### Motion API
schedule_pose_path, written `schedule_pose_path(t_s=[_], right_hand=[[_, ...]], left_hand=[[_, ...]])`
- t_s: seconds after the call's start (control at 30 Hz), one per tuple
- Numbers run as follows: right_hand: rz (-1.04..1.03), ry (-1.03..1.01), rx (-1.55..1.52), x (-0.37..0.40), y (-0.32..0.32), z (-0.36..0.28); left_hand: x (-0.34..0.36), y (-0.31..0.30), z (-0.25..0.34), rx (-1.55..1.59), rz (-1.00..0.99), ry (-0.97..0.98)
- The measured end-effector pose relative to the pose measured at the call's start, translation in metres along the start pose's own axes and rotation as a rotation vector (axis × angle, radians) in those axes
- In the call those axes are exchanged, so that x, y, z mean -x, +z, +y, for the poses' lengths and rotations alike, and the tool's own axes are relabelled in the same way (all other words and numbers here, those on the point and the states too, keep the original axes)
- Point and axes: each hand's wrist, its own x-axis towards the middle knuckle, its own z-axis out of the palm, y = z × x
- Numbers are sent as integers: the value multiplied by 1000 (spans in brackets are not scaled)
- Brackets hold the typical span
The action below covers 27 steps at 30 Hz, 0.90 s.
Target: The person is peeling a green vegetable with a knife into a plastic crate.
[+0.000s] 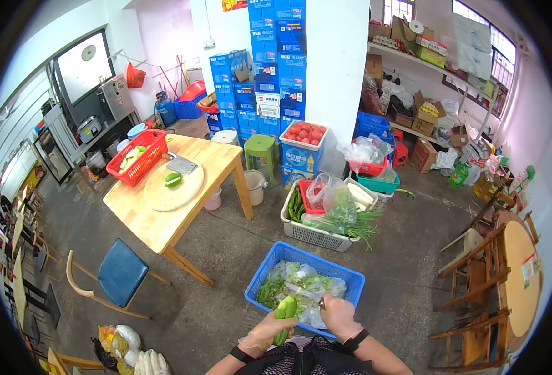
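At a blue basket (257, 283), the left hand (274, 329) clasps a green vegetable (286, 308) while the right hand (341, 317) clenches a dark-handled tool (321, 303), whose slipping could cause a cut.

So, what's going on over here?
A person's left hand grips a long green vegetable above a blue plastic basket holding clear plastic and green scraps. The right hand grips a small dark-handled tool, too unclear to name. On the pale wooden table, a metal cleaver and a green vegetable piece lie on a round wooden board, beside a red plastic basket containing pale green pieces.
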Motion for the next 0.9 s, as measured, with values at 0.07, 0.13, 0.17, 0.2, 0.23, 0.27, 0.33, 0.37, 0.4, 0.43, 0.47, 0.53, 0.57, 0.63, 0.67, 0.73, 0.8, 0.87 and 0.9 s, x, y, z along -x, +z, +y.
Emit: schedule_pose_path(t_s=[0.07, 0.13, 0.17, 0.2, 0.23, 0.27, 0.33, 0.37, 0.4, 0.43, 0.47, 0.53, 0.57, 0.63, 0.67, 0.73, 0.8, 0.87, 0.9], right_hand=[[29, -100, -44, 6, -1, -11], [-3, -135, -50, 10, -19, -30], [-38, -176, -59, 10, -24, -36], [-37, -174, -60, 9, -20, -31], [-19, -167, -45, 6, -12, -23], [-1, -159, -29, 4, -6, -18], [12, -149, -30, 2, -4, -16], [20, -139, -33, 2, -3, -15], [20, -141, -32, 2, 1, -11], [21, -120, -5, 2, 5, -5], [22, -98, 22, 2, 6, 2], [-35, 0, 57, -1, -4, 21], [-94, 97, 92, -3, -7, 25], [-88, 76, 69, -3, -11, 22], [-76, 60, 48, -2, -13, 21], [-67, -14, 27, 0, -12, 8], [-62, -90, 0, 3, -13, -10], [-62, -172, -82, 4, -18, -25], [-75, -179, -47, 3, -17, -27]], left_hand=[[-2, -2, -3, 14, -14, 0], [-6, -3, -5, 40, -19, -8], [-6, -3, -5, 38, -19, -9], [-7, -3, -6, 37, -23, -9], [-7, -3, -6, 36, -28, -9], [-9, -5, -8, 35, -29, -8], [-15, -7, -10, 19, -22, -3], [-15, -7, -10, 20, -24, -1], [-15, -6, -10, 31, -15, -11], [-14, -6, -9, 40, -5, -22], [-10, -5, -7, 40, -4, -21], [-2, -6, -1, -13, 17, -31], [-1, -9, -1, -12, 19, -31], [-2, -14, -4, 24, -10, 3], [-2, -13, -5, 23, -12, 1], [-4, -10, -3, 66, 6, -39], [-5, -6, -2, 60, 0, -26], [-4, -4, -2, 51, -7, -17], [-5, -3, -2, 25, 1, -11]])
